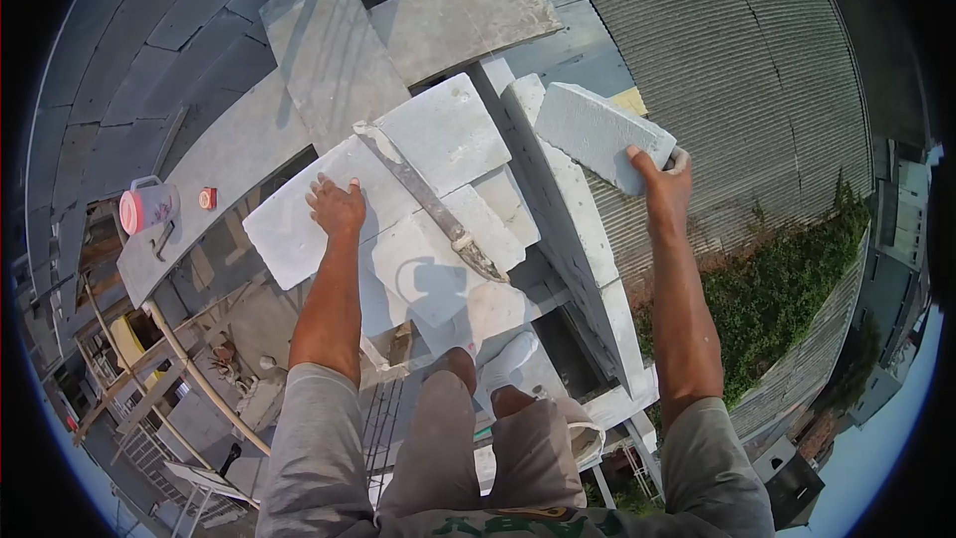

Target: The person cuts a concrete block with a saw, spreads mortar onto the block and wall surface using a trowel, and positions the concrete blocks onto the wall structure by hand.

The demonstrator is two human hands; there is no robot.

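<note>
My right hand grips the end of a pale aerated concrete block, thumb on the near face and fingers behind. The block is tilted at the outer side of the white block wall; whether it rests on the wall I cannot tell. My left hand, fingers spread, lies on a large white block. Beside it, a long narrow tool, crusted with mortar, lies across the blocks; its exact kind is unclear. Another white block sits beyond it.
Grey boards lie ahead. At left are a pink-and-white bucket, a small red roll and an opening down to a lower level with wooden poles. Corrugated roofing and green plants lie beyond the wall. A pail stands near my legs.
</note>
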